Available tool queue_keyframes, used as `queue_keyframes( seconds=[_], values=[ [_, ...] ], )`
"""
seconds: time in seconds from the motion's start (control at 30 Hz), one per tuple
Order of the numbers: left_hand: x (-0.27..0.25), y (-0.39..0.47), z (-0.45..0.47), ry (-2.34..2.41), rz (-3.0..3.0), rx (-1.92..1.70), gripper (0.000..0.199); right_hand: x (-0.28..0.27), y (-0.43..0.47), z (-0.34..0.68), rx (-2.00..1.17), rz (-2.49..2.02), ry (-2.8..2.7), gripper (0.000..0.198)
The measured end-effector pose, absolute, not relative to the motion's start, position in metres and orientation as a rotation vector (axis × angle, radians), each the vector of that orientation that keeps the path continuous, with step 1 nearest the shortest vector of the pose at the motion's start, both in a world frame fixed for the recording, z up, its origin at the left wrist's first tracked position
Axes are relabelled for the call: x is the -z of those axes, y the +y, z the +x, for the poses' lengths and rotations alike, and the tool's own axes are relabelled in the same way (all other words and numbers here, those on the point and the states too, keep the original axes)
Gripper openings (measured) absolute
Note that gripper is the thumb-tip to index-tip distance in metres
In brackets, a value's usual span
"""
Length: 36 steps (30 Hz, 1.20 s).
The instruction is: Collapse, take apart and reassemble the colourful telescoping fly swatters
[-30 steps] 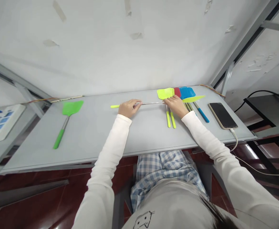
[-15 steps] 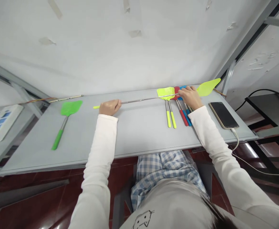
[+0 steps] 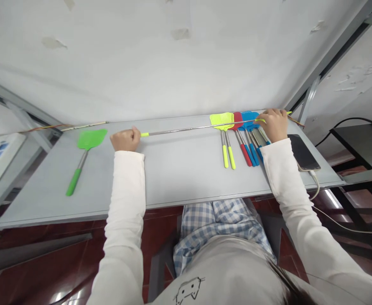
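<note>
Prob. wkrm: desk, tape-marked wall

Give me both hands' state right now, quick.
Left hand: closed, holding the extended yellow swatter by its handle.
Right hand: closed, holding the same swatter at the other end.

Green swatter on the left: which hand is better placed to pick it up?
Probably the left hand: it is nearer the green swatter, while the right hand is towards the other end of the table. Both hold the long yellow swatter, so the left would first need to let go.
</note>
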<state>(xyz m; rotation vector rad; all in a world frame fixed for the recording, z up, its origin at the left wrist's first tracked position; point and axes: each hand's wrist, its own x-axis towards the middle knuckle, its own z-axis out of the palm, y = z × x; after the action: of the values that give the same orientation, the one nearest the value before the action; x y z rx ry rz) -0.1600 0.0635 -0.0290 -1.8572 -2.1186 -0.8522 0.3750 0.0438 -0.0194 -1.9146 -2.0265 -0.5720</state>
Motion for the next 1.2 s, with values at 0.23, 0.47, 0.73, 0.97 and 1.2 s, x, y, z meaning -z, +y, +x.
queue_keyframes(
  seconds=[0.23,0.47,0.73,0.97,1.2],
  values=[
    [0.017,0.054,-0.132,-2.257,-1.762,0.768,0.035,0.018,0.043,0.335,0.527,-1.913,-2.193,0.047],
    [0.035,0.057,-0.066,-2.111,-1.936,1.033,0.036,0.018,0.029,0.266,0.588,-1.577,-2.510,0.038],
    [0.053,0.039,-0.009,-1.977,-2.102,0.997,0.039,0.020,0.008,0.222,0.502,-1.399,-2.592,0.045],
    [0.041,0.049,-0.028,-1.943,-2.064,1.000,0.041,0.019,0.017,0.238,0.465,-1.435,-2.371,0.034],
    [0.042,0.048,-0.044,-2.049,-1.980,0.988,0.043,0.022,0.019,0.249,0.461,-1.392,-2.312,0.044]
  ],
)
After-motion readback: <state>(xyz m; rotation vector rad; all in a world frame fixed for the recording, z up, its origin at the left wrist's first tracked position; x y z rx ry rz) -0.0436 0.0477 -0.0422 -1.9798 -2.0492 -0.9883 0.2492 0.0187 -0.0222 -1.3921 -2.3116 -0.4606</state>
